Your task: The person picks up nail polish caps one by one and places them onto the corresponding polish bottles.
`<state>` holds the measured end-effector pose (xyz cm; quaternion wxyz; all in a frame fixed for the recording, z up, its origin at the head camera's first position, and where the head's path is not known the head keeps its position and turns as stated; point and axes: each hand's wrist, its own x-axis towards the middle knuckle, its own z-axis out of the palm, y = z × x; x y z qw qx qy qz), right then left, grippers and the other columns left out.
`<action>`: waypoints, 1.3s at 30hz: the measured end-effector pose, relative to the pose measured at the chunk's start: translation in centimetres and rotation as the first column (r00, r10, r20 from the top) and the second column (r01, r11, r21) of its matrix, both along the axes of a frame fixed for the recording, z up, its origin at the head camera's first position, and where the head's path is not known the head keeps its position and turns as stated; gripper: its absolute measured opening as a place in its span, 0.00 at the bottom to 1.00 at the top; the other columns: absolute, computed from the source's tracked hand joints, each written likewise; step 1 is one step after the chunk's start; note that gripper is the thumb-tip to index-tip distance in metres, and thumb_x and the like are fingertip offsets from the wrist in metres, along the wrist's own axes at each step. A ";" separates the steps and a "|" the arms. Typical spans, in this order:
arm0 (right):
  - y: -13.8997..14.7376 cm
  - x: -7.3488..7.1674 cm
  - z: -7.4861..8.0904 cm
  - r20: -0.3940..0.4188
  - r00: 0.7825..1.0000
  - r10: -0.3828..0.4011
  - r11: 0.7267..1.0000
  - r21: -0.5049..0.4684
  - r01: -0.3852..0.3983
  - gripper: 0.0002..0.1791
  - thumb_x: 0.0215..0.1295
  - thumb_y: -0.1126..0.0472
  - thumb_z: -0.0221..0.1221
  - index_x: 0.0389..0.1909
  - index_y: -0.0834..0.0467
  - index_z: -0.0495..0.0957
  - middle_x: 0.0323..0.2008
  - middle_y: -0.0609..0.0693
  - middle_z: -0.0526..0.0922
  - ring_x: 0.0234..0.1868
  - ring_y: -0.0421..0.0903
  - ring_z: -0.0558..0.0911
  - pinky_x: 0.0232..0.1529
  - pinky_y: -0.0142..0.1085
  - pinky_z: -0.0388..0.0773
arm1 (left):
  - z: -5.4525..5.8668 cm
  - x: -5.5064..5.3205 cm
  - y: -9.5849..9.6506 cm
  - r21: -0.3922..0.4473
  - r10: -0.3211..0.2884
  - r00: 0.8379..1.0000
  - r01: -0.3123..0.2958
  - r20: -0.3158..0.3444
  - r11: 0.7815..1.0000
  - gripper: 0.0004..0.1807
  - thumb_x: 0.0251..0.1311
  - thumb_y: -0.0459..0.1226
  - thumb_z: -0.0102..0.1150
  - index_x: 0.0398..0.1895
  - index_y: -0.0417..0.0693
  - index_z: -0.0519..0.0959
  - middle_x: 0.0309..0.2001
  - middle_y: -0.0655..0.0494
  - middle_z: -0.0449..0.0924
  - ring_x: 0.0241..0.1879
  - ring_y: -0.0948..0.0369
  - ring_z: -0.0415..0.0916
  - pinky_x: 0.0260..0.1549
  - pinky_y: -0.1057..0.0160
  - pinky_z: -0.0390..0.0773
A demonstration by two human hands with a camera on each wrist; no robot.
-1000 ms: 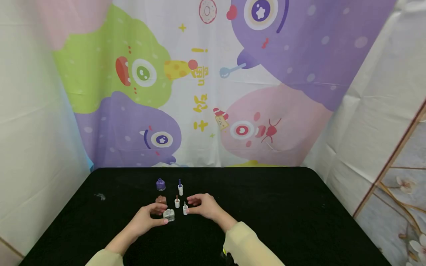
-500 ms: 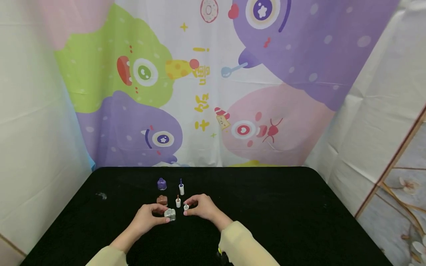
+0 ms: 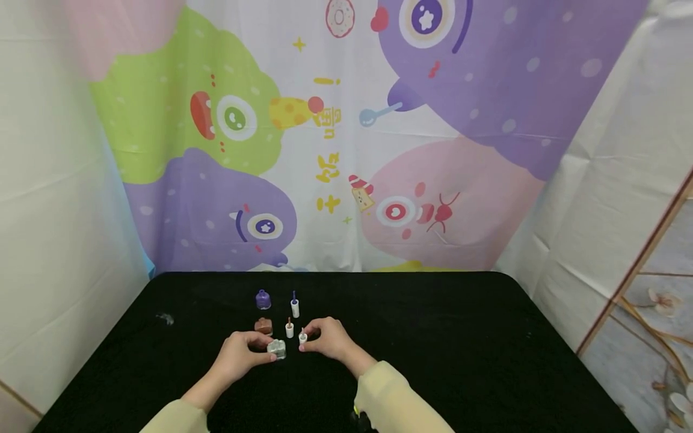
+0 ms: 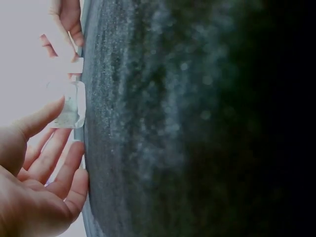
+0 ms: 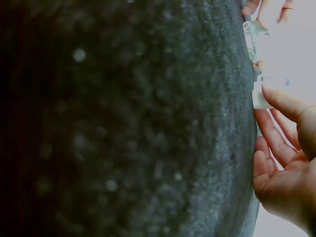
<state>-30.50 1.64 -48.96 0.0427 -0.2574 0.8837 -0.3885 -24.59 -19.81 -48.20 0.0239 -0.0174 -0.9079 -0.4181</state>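
My left hand [image 3: 238, 357] grips a small clear-silver nail polish bottle [image 3: 277, 349] between thumb and fingers; in the left wrist view the thumb lies on the bottle [image 4: 70, 109]. To its right, my right hand [image 3: 331, 338] pinches a white nail polish cap [image 3: 302, 340], which stands with its brush pointing up. The right wrist view shows the thumb against that white cap [image 5: 259, 95], apart from the bottle. Just behind are a brown bottle [image 3: 263, 326] and a white cap with a brown brush [image 3: 289, 330].
Farther back stand a purple bottle [image 3: 263, 299] and a white cap with a purple brush [image 3: 295, 308]. A pale smudge [image 3: 165, 319] marks the black tabletop [image 3: 460, 349] at left. A cartoon-print curtain [image 3: 325, 240] hangs behind the table.
My right hand's fingers have closed around the nearest white cap, which they stood partly apart from before. The left hand keeps its grip on the silver bottle. The view has shifted slightly.
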 end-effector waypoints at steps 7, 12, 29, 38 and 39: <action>0.5 0.2 0.7 0.018 1.000 0.008 1.000 -0.024 -0.007 0.10 0.48 0.59 0.71 0.32 0.55 0.82 0.33 0.45 0.85 0.35 0.38 0.81 0.39 0.30 0.75 | 0.1 0.1 0.2 -0.015 -0.017 0.999 0.017 -0.031 1.000 0.12 0.40 0.37 0.74 0.31 0.53 0.84 0.33 0.60 0.85 0.35 0.63 0.79 0.40 0.55 0.77; 1.1 0.3 1.7 0.016 1.000 0.017 0.999 -0.039 -0.016 0.10 0.50 0.59 0.69 0.33 0.56 0.82 0.37 0.48 0.85 0.37 0.41 0.81 0.39 0.30 0.75 | 0.3 0.1 0.3 -0.009 -0.038 0.998 0.038 -0.043 0.999 0.12 0.40 0.37 0.74 0.31 0.53 0.83 0.32 0.61 0.84 0.34 0.64 0.79 0.39 0.57 0.77; 3.1 -0.2 4.6 0.033 0.999 -0.014 0.996 -0.092 0.017 0.10 0.54 0.59 0.68 0.36 0.54 0.82 0.34 0.45 0.84 0.35 0.37 0.80 0.36 0.30 0.77 | 3.4 0.9 0.7 0.031 -0.052 0.995 0.054 -0.085 0.998 0.12 0.44 0.38 0.72 0.35 0.50 0.83 0.44 0.52 0.83 0.39 0.60 0.79 0.38 0.62 0.78; 4.5 -0.1 6.9 0.024 0.999 -0.034 0.993 -0.110 0.036 0.10 0.55 0.58 0.67 0.37 0.56 0.82 0.34 0.46 0.84 0.35 0.39 0.80 0.35 0.32 0.78 | 5.1 1.5 1.2 0.096 -0.061 0.997 0.064 -0.037 0.993 0.14 0.47 0.39 0.71 0.38 0.48 0.82 0.34 0.58 0.83 0.34 0.62 0.78 0.33 0.64 0.78; 4.7 -0.1 7.2 0.018 0.999 -0.037 0.993 -0.111 0.038 0.10 0.55 0.58 0.67 0.37 0.56 0.82 0.34 0.47 0.84 0.35 0.39 0.80 0.35 0.32 0.78 | 5.3 1.6 1.3 0.106 -0.066 0.997 0.069 -0.033 0.992 0.14 0.47 0.39 0.71 0.38 0.48 0.82 0.34 0.57 0.83 0.34 0.62 0.78 0.33 0.64 0.78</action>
